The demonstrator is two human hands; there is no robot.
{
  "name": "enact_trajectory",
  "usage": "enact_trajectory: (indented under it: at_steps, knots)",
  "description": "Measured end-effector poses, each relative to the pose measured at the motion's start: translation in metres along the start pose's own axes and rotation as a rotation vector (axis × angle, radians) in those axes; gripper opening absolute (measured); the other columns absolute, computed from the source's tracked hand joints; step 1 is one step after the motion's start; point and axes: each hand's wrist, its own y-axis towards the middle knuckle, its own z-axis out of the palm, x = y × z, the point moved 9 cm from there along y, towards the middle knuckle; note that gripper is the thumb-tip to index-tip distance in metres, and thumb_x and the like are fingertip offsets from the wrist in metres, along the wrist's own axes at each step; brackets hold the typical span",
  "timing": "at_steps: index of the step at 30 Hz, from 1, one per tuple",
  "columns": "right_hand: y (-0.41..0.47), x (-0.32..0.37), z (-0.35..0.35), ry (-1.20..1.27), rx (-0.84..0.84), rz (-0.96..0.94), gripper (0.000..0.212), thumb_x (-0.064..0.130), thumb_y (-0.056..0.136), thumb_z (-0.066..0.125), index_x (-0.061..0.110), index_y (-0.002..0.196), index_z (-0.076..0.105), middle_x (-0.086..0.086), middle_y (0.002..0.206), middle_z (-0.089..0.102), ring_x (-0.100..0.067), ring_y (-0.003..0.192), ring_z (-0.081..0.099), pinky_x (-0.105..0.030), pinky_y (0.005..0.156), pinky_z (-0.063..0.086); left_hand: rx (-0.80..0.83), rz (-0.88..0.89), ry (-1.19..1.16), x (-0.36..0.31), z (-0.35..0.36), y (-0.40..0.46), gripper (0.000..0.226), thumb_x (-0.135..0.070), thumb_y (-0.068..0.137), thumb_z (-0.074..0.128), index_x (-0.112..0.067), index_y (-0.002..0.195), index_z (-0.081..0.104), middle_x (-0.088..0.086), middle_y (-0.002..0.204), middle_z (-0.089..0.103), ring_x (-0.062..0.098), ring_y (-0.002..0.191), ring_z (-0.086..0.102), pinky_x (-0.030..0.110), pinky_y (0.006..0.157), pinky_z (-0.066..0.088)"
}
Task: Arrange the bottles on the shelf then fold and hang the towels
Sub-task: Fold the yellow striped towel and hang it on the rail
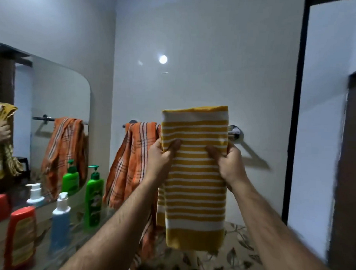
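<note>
1. My left hand (162, 154) and right hand (229, 162) each pinch a side of the yellow towel (196, 176), so it stays folded flat.
2. I hold it up by the rail (234, 132), right of the orange towel (135, 159).

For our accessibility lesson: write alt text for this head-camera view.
Both hands, left hand and right hand, hold a folded yellow-and-white striped towel up before a chrome wall towel rail, where an orange checked towel hangs. Pump bottles stand at left.
</note>
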Motion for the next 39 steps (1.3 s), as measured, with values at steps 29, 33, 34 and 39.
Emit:
enact_trajectory:
  at_steps: [29, 33, 34, 39]
  knots:
    - [0.160, 0.019, -0.014, -0.920, -0.430, -0.173, 0.032, 0.038, 0.095, 0.058, 0.010, 0.110, 0.052, -0.015, 0.107, 0.070, -0.038, 0.098, 0.064, -0.040, 0.079, 0.049, 0.004, 0.227, 0.485, 0.032, 0.068, 0.212, 0.032, -0.056, 0.084, 0.063, -0.025, 0.090, 0.065, -0.009, 0.080, 0.068, 0.012, 0.077, 0.064, 0.029, 0.065, 0.047]
    - [0.168, 0.006, -0.012, -1.047, -0.436, -0.142, 0.053, 0.036, 0.090, 0.065, 0.013, 0.131, 0.040, -0.018, 0.121, 0.064, -0.041, 0.105, 0.062, -0.042, 0.083, 0.048, -0.079, 0.220, 0.728, 0.038, 0.066, 0.218, 0.047, -0.061, 0.078, 0.066, -0.023, 0.104, 0.056, -0.005, 0.094, 0.061, 0.020, 0.089, 0.060, 0.030, 0.066, 0.040]
    - [0.169, 0.009, -0.009, -1.123, -0.461, -0.181, 0.066, 0.033, 0.086, 0.069, 0.013, 0.138, 0.035, -0.018, 0.127, 0.059, -0.040, 0.108, 0.060, -0.045, 0.086, 0.049, -0.122, 0.246, 0.763, 0.034, 0.064, 0.218, 0.053, -0.057, 0.077, 0.069, -0.022, 0.114, 0.052, -0.001, 0.105, 0.059, 0.023, 0.095, 0.058, 0.033, 0.070, 0.041]
    - [0.158, 0.033, 0.017, -1.484, -0.588, -0.604, 0.032, 0.013, 0.069, 0.077, 0.016, 0.097, 0.061, -0.010, 0.100, 0.056, -0.032, 0.090, 0.055, -0.045, 0.072, 0.049, -0.199, 0.620, 0.783, 0.008, 0.073, 0.203, 0.034, -0.032, 0.082, 0.071, -0.015, 0.104, 0.052, 0.008, 0.092, 0.063, 0.030, 0.079, 0.059, 0.037, 0.062, 0.042]
